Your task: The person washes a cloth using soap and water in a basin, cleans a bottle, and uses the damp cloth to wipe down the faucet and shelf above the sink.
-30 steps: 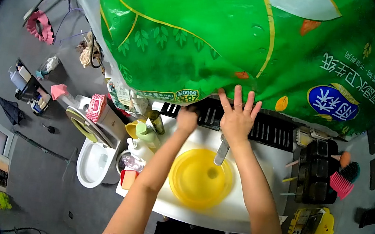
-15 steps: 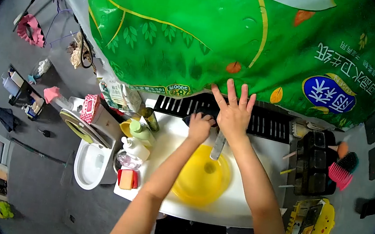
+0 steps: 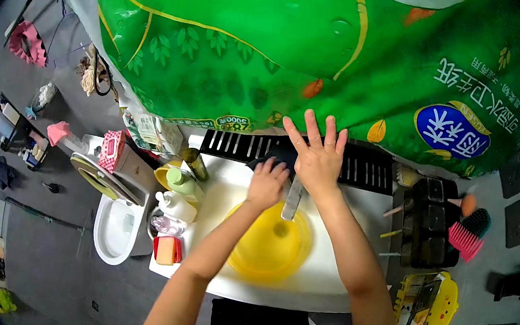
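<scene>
My left hand (image 3: pixel 268 184) is over the back of the sink, left of the faucet (image 3: pixel 292 200), with its fingers closed on a dark cloth (image 3: pixel 279 152). Most of that cloth lies against the black slotted shelf (image 3: pixel 233 145), which it blends into. My right hand (image 3: pixel 318 164) is spread wide just right of the faucet, palm down, its fingertips at the lower edge of a big green plastic pack of toilet paper (image 3: pixel 223 41). Whether they press on the pack, I cannot tell. Below the faucet a yellow basin (image 3: pixel 269 248) stands in the white sink (image 3: pixel 336 282).
Left of the sink stand a green pump bottle (image 3: pixel 184 186), a white bottle (image 3: pixel 175 206) and a soap bar (image 3: pixel 165 250) in a red dish. The toilet (image 3: pixel 115 229) is beyond them. On the right are a black holder (image 3: pixel 428 222), a pink comb (image 3: pixel 466 242) and a yellow basket (image 3: pixel 440 308).
The whole view has shifted slightly, so things sit a little further left. My left hand has drawn slightly back toward me, and its fingers look straighter. My right hand stays spread.
</scene>
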Demonstrator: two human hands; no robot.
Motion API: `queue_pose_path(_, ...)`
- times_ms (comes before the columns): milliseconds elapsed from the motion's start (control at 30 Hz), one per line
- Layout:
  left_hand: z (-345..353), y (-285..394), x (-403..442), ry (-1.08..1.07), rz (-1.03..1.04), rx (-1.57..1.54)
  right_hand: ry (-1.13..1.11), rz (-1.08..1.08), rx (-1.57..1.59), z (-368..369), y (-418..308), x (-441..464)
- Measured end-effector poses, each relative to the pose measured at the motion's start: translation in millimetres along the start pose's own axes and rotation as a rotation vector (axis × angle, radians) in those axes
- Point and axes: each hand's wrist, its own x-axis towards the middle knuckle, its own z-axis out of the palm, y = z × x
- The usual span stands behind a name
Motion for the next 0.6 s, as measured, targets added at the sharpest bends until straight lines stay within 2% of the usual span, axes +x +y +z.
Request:
queue_pose_path(33,-11.5,-9.2,-3.9,-0.066,-0.042,0.031,0.003,0.005,0.000,1.3,-0.6,-0.4)
queue_pose_path(133,-16.2,-35.4,13.1,-0.081,-0.208,0.141,-0.008,0.012,0.012,-2.4,-2.3,-0.3)
queue_pose_path(233,6.4,-23.9,52.4,-0.100,-0.359,0.222,-0.024,0.010,0.119,-4.4,-1.3,0.8)
queue_pose_path(367,-1.4,-1.5,40.9,-0.158,-0.280,0.047,0.036,-0.003,0.039,6.0,-2.3,-2.2)
queue_pose_path(433,-8.3,-4.9,9.3,-0.107,-0.095,0.029,0.046,0.000,-0.004,7.1,-2.6,-0.3)
queue_pose_path(500,-15.4,-14.6,0.4,0.012,-0.040,0.017,0.035,0.002,-0.064,6.0,-1.9,-1.4)
queue_pose_path(600,-13.4,-30.1,27.9,-0.144,-0.272,0.043,-0.004,0.003,0.026,-3.6,0.3,0.5)
